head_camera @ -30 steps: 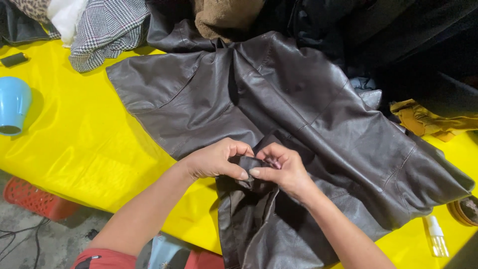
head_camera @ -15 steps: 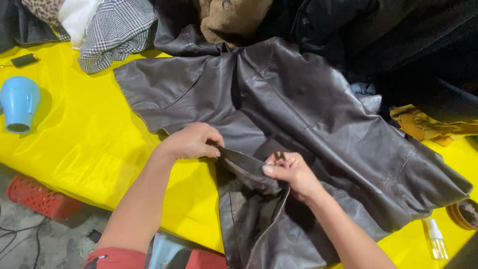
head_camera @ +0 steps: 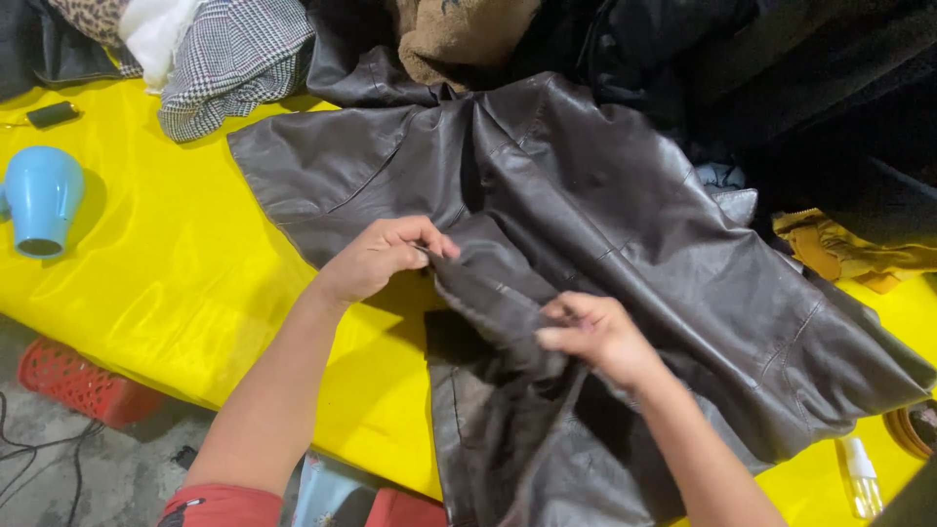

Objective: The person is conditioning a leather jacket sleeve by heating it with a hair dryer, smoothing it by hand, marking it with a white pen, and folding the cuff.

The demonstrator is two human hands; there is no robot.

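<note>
Head view showed a dark brown leather jacket [head_camera: 605, 234] spread across the yellow desk [head_camera: 176, 283], its lower end hanging over the near edge. At left, the left hand [head_camera: 376, 259] had fingers curled, pinching a fold of the jacket; at right, the right hand [head_camera: 595, 337] pinched the same fold further along. Keeping that fold taut between both grips, without twisting the leather, seemed the careful way.

A dark brown leather jacket [head_camera: 586, 215] lies across the yellow tabletop [head_camera: 176, 293]; a light blue cup [head_camera: 41, 200] sits near its left edge, a small clear spray bottle [head_camera: 859, 475] at its right front corner.
</note>
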